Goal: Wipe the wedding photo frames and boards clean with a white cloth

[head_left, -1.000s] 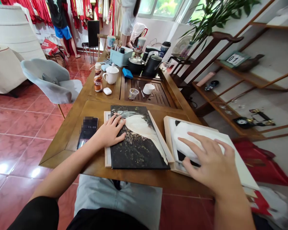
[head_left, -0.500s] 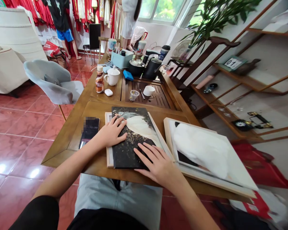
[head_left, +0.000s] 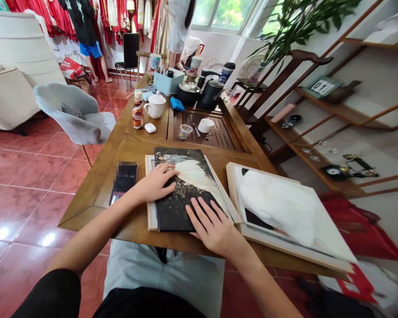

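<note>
A dark photo album (head_left: 172, 214), its cover showing a white dress and small blossoms, lies in front of me on a shallow light-wood box (head_left: 151, 218). My left hand (head_left: 157, 182) rests on the album's left side, fingers apart and slightly bent. On its lower right part lies my right hand (head_left: 215, 227), fingers spread flat, with the thumb by the near edge and partly hidden. To the right, a second light-wood box (head_left: 232, 181) holds white fluffy padding (head_left: 278, 205) over something dark. A phone (head_left: 124, 181) showing a timer lies left of the album.
Further back on the wooden table (head_left: 102, 176) are a bottle (head_left: 137, 112), a lidded white mug (head_left: 155, 106), an earbud case (head_left: 150, 128), a tea tray (head_left: 215, 137) with a white cup (head_left: 205, 125), and kettles. A grey chair (head_left: 73, 115) stands left. Two people stand near hanging clothes.
My left hand has drawn its fingers in a little on the cover. My right hand has shifted slightly, with its thumb now closer to the album's near edge. The album stays in place.
</note>
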`<action>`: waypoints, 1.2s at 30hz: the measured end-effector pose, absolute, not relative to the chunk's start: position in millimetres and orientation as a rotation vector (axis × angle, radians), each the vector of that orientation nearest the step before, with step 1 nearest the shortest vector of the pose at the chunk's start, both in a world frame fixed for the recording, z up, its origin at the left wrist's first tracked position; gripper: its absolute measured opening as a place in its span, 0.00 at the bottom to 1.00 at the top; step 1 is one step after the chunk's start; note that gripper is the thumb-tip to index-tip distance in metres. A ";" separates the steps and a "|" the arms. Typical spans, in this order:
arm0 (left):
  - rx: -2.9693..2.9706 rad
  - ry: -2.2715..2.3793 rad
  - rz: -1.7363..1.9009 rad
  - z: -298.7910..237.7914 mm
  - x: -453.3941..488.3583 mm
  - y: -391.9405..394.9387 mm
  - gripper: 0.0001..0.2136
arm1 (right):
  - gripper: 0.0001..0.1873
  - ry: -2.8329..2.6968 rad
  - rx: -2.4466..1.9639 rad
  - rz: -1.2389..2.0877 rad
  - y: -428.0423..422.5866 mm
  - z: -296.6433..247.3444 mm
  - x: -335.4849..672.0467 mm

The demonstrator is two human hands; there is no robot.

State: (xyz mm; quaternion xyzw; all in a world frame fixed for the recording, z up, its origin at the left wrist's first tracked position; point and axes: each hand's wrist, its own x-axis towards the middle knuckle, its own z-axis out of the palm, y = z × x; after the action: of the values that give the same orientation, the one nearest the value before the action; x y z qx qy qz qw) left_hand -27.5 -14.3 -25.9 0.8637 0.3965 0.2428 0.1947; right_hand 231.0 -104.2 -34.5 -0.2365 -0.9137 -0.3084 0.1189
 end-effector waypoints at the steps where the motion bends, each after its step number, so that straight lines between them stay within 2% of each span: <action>1: 2.404 1.103 0.702 -24.8 -27.5 -14.2 0.16 | 0.25 -2.666 -0.697 -0.895 -103.9 -32.7 231.6; 6: 2.303 1.020 0.795 -20.3 -26.8 -14.4 0.15 | 0.21 -2.641 -0.686 -0.900 -100.2 -25.6 236.5; 16: 2.220 0.833 0.923 -16.2 -25.5 -15.2 0.13 | 0.21 -2.564 -0.662 -0.953 -97.6 -26.4 239.9; 21: 2.197 0.786 1.005 -10.0 -27.6 -17.1 0.15 | 0.20 -2.466 -0.678 -0.901 -96.4 -31.1 244.4; 26: 2.182 0.738 1.113 -15.3 -30.0 -15.8 0.19 | 0.25 -2.392 -0.724 -0.784 -97.7 -39.1 249.5; 31: 2.203 0.803 1.405 -20.4 -31.1 -13.1 0.23 | 0.32 -2.274 -0.761 -0.649 -103.9 -41.5 253.5; 36: 2.166 0.805 1.445 -20.4 -29.3 -14.5 0.22 | 0.33 -1.975 -0.966 -0.322 -123.8 -59.2 258.9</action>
State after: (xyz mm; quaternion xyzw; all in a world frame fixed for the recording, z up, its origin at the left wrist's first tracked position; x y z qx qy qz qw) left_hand -29.3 -14.5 -20.4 0.7777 0.2889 0.5186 0.2068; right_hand 258.9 -123.8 -59.2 -0.3895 -0.7965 -0.1300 0.4439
